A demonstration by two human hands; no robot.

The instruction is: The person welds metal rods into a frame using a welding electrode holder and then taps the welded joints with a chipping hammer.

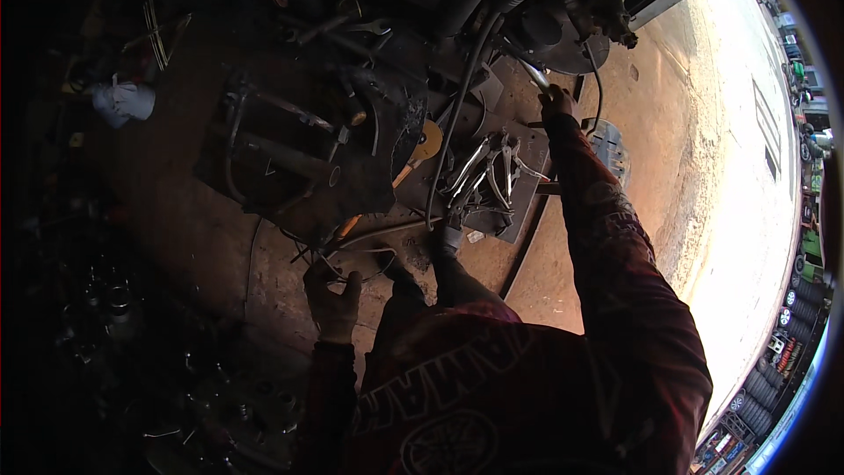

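Note:
My right hand (558,105) reaches far forward at the right and is closed around a shiny metal tool (533,73); its exact kind is hidden by the fingers and shadow. Just left of that forearm, several silver locking pliers (486,174) lie or hang on a dark metal plate (520,218). At the lower left, my left hand (334,301) has its thumb and fingers apart. A thin curved wire-like loop (365,252) passes by its fingertips; I cannot tell whether they touch. Near it is an orange handle (349,226).
A dark workbench (290,202) carries a metal tube (330,176), a yellow disc (428,140) and an open-ended wrench (374,28). A black cable (448,136) droops over it. A blue object (608,151) stands beyond my right forearm. Dark machine parts (114,299) fill the lower left.

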